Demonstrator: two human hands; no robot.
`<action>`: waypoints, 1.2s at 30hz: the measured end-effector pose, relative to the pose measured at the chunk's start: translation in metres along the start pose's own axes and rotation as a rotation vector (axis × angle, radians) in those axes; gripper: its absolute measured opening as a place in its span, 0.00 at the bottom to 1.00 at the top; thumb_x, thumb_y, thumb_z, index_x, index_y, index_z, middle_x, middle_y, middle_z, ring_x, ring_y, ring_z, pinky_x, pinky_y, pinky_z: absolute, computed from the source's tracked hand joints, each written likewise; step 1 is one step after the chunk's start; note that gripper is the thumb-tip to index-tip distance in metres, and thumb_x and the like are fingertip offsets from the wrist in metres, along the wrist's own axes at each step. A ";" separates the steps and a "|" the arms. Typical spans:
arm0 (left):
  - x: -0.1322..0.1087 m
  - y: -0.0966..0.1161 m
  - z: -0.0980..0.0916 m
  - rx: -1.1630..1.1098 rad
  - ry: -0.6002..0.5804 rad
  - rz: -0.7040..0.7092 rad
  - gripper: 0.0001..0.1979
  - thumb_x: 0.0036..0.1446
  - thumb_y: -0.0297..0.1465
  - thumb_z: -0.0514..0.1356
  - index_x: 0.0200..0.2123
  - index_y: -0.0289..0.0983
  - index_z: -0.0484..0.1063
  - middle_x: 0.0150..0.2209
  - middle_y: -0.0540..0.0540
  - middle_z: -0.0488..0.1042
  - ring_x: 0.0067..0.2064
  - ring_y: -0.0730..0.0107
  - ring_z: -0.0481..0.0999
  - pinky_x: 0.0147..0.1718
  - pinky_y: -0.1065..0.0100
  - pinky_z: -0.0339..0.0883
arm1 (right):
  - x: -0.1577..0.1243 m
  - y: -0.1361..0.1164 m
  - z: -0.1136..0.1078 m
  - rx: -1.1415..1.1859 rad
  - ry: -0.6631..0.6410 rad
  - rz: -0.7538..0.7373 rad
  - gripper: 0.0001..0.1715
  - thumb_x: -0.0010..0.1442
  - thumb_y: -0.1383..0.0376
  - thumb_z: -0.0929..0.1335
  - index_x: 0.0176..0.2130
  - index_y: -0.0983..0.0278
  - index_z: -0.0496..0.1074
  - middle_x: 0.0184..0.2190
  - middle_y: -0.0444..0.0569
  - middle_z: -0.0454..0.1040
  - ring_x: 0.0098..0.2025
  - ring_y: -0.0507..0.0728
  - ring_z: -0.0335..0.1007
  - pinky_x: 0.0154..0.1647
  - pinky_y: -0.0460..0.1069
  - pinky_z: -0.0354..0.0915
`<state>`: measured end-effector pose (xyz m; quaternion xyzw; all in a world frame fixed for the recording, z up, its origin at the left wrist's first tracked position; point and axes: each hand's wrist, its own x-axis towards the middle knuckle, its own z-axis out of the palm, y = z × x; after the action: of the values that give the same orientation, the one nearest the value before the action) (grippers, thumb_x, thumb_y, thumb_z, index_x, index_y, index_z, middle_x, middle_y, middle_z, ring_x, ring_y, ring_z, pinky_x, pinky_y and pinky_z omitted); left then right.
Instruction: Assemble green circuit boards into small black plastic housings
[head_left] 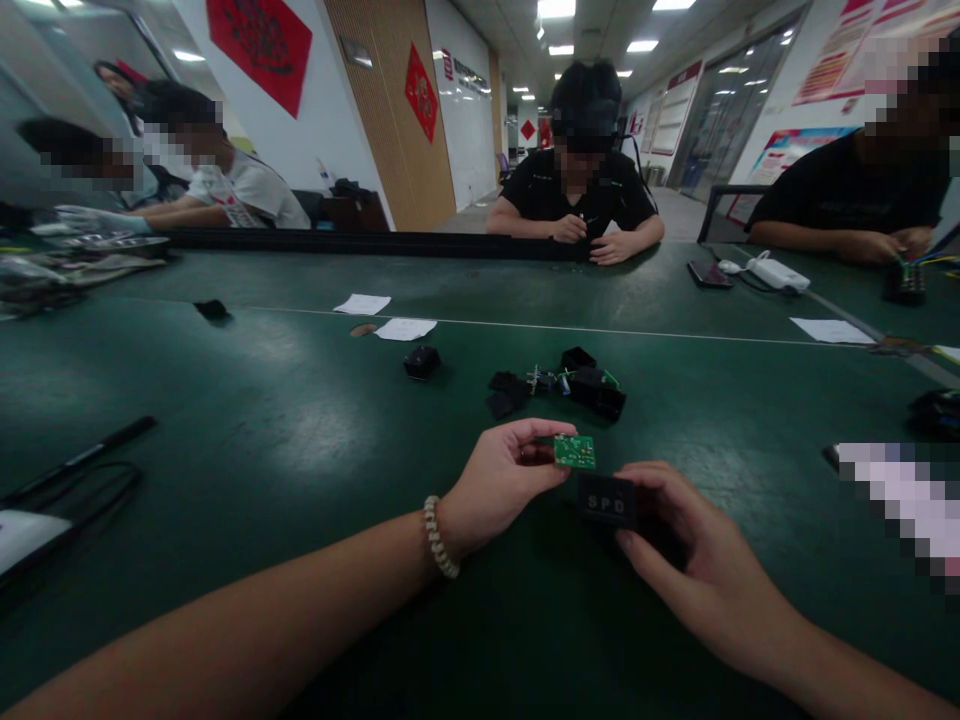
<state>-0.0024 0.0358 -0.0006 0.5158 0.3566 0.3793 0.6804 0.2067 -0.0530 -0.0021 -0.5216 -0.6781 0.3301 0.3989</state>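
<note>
At ten o'clock from the green circuit board (574, 451), small black box (421, 363) sits apart. Left hand (495, 482) pinches board's left end, probably leaving its face free; at five o'clock, SPD case (606, 502), end-pinched by right hand (709, 565), likely so lettering shows.

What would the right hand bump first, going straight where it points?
Probably the green board in the left hand, just beyond the black box the right hand holds, though depth is hard to judge.
</note>
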 end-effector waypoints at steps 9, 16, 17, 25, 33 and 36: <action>0.001 0.000 0.000 0.007 -0.033 0.026 0.17 0.52 0.21 0.71 0.46 0.33 0.81 0.47 0.41 0.84 0.48 0.63 0.83 0.58 0.54 0.73 | 0.000 0.000 0.001 -0.001 -0.004 -0.004 0.15 0.62 0.67 0.68 0.50 0.58 0.71 0.47 0.51 0.76 0.46 0.61 0.80 0.47 0.59 0.78; 0.001 -0.001 0.000 -0.015 -0.003 -0.007 0.18 0.50 0.21 0.72 0.46 0.34 0.80 0.42 0.44 0.84 0.44 0.64 0.83 0.55 0.55 0.74 | 0.000 0.002 0.001 -0.009 0.007 -0.007 0.16 0.62 0.68 0.68 0.50 0.58 0.72 0.47 0.51 0.76 0.47 0.61 0.80 0.48 0.59 0.78; 0.001 -0.001 0.000 -0.021 0.000 -0.016 0.19 0.50 0.21 0.72 0.47 0.34 0.80 0.42 0.44 0.84 0.44 0.64 0.83 0.54 0.55 0.74 | 0.000 0.002 0.001 -0.010 0.008 -0.007 0.16 0.62 0.68 0.68 0.50 0.58 0.72 0.47 0.51 0.76 0.48 0.61 0.79 0.49 0.59 0.78; 0.000 0.001 0.000 0.022 -0.027 0.026 0.17 0.52 0.22 0.71 0.47 0.34 0.80 0.47 0.41 0.83 0.49 0.62 0.82 0.57 0.53 0.73 | 0.001 0.000 0.000 -0.011 0.015 -0.017 0.16 0.61 0.67 0.69 0.50 0.58 0.72 0.46 0.51 0.76 0.46 0.62 0.80 0.47 0.59 0.79; 0.000 0.001 0.000 0.013 -0.027 0.014 0.17 0.52 0.21 0.71 0.46 0.34 0.80 0.46 0.42 0.84 0.48 0.63 0.82 0.56 0.55 0.73 | 0.000 0.002 0.001 -0.003 -0.012 0.001 0.16 0.63 0.67 0.68 0.51 0.57 0.72 0.48 0.51 0.75 0.48 0.62 0.79 0.49 0.60 0.78; 0.001 0.000 0.000 0.032 -0.016 0.013 0.17 0.51 0.22 0.71 0.46 0.34 0.80 0.45 0.43 0.83 0.47 0.63 0.82 0.57 0.54 0.72 | -0.001 0.003 0.001 -0.012 -0.009 0.003 0.16 0.63 0.67 0.68 0.51 0.57 0.71 0.48 0.52 0.76 0.48 0.62 0.79 0.49 0.60 0.78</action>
<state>-0.0022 0.0367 -0.0005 0.5318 0.3541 0.3738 0.6723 0.2072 -0.0529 -0.0051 -0.5235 -0.6812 0.3291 0.3921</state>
